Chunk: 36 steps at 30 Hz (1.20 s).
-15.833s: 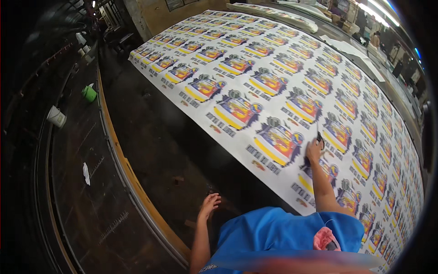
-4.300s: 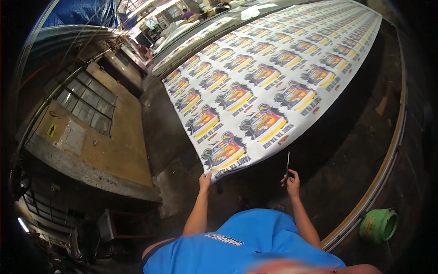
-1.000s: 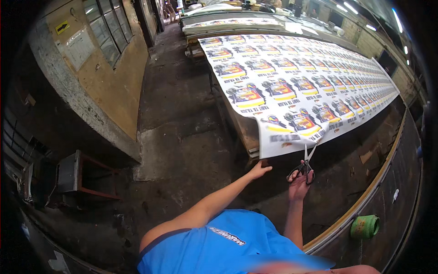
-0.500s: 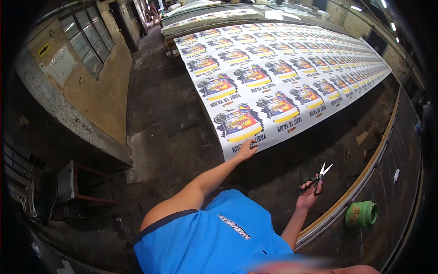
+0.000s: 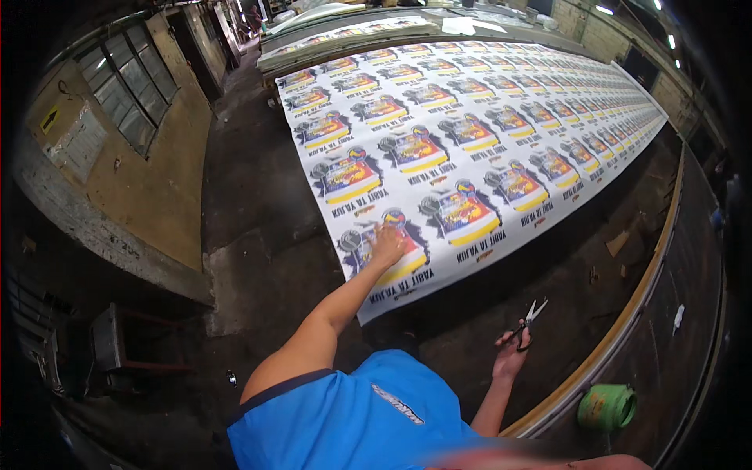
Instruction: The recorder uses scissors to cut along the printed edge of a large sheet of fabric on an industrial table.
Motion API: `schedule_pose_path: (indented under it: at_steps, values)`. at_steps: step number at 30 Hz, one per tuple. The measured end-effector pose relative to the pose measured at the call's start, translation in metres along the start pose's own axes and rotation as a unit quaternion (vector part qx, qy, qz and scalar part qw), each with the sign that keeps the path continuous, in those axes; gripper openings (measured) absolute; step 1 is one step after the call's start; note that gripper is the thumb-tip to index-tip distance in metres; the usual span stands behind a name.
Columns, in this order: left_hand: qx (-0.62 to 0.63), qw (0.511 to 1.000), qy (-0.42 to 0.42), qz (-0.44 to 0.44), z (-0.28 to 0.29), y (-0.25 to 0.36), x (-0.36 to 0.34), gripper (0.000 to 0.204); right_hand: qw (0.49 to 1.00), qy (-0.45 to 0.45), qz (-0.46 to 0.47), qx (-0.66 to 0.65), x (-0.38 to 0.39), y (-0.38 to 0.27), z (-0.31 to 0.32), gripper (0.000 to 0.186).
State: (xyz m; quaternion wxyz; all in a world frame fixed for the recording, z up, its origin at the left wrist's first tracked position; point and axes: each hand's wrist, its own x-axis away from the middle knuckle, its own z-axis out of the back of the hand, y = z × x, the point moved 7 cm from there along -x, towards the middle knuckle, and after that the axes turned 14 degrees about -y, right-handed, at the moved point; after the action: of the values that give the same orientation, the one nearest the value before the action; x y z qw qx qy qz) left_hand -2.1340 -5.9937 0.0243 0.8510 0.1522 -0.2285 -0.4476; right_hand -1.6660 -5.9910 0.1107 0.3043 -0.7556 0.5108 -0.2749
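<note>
A long white sheet (image 5: 439, 168) with rows of a repeated colourful print covers the table in front of me. My left hand (image 5: 388, 244) rests on the print at its near left corner, fingers stretched out and slightly apart. The sheet's near edge hangs past the table. My right hand (image 5: 511, 354), off to the right and apart from the sheet, is closed around the black handles of a pair of scissors (image 5: 535, 312). Their silver blades point up and away, a little apart.
To the right runs a dark table (image 5: 658, 368) with a pale rail edge, bearing a green container (image 5: 607, 407) and a small white scrap (image 5: 677, 319). Between the tables lies a brown scrap (image 5: 617, 243). A wall (image 5: 157, 188) and a dark metal-framed stand (image 5: 117, 337) are on the left.
My left hand has moved from the sheet's near edge further in, onto the corner print. The scissors are still in my right hand, their blades closer together. The view has shifted slightly.
</note>
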Motion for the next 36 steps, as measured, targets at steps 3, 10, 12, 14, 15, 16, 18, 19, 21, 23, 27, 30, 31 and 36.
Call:
schedule_pose_path:
  at_steps: [3, 10, 12, 14, 15, 16, 18, 19, 21, 23, 27, 30, 31, 36]
  values:
    - [-0.060, 0.994, 0.069, 0.064, 0.021, -0.037, -0.024, 0.081, 0.997, 0.026, -0.015, 0.066, -0.043, 0.004, -0.007, 0.043]
    - [-0.066, 0.985, 0.078, 0.139, 0.030, -0.098, -0.035, 0.082, 0.974, -0.108, -0.086, 0.181, -0.175, 0.012, -0.101, 0.037]
    - [-0.073, 0.982, 0.084, 0.149, 0.033, -0.102, -0.033, 0.081, 0.962, -0.139, -0.104, 0.212, -0.201, 0.023, -0.120, 0.034]
    - [-0.082, 0.980, 0.090, 0.155, 0.036, -0.106, -0.032, 0.080, 0.944, -0.192, -0.134, 0.234, -0.215, 0.037, -0.137, 0.029]
    - [-0.088, 0.980, 0.096, 0.149, 0.038, -0.101, -0.034, 0.080, 0.939, -0.204, -0.143, 0.239, -0.218, 0.044, -0.139, 0.029]
    - [-0.085, 0.981, 0.093, 0.148, 0.038, -0.099, -0.037, 0.080, 0.936, -0.206, -0.163, 0.237, -0.220, 0.052, -0.141, 0.029]
    - [-0.104, 0.979, 0.100, 0.143, 0.042, -0.088, -0.048, 0.078, 0.924, -0.227, -0.188, 0.243, -0.224, 0.068, -0.140, 0.029]
    - [-0.104, 0.983, 0.089, 0.122, 0.040, -0.080, -0.053, 0.078, 0.919, -0.212, -0.208, 0.258, -0.222, 0.077, -0.134, 0.030]
    - [-0.077, 0.984, 0.072, 0.147, 0.043, -0.077, -0.050, 0.076, 0.916, -0.209, -0.256, 0.229, -0.216, 0.105, -0.124, 0.033]
    - [-0.073, 0.983, 0.079, 0.150, 0.044, -0.084, -0.043, 0.076, 0.892, -0.289, -0.245, 0.245, -0.207, 0.120, -0.140, 0.035]
    - [-0.103, 0.979, 0.079, 0.158, 0.041, -0.095, -0.028, 0.076, 0.831, -0.359, -0.322, 0.277, -0.190, 0.125, -0.171, 0.045]
    - [-0.113, 0.981, 0.070, 0.142, 0.039, -0.078, -0.039, 0.075, 0.816, -0.377, -0.301, 0.317, -0.199, 0.102, -0.172, 0.051]
    - [-0.119, 0.980, 0.063, 0.145, 0.037, -0.075, -0.041, 0.075, 0.824, -0.369, -0.291, 0.316, -0.204, 0.094, -0.171, 0.051]
    - [-0.138, 0.978, 0.062, 0.142, 0.034, -0.071, -0.038, 0.074, 0.813, -0.343, -0.262, 0.390, -0.215, 0.051, -0.148, 0.052]
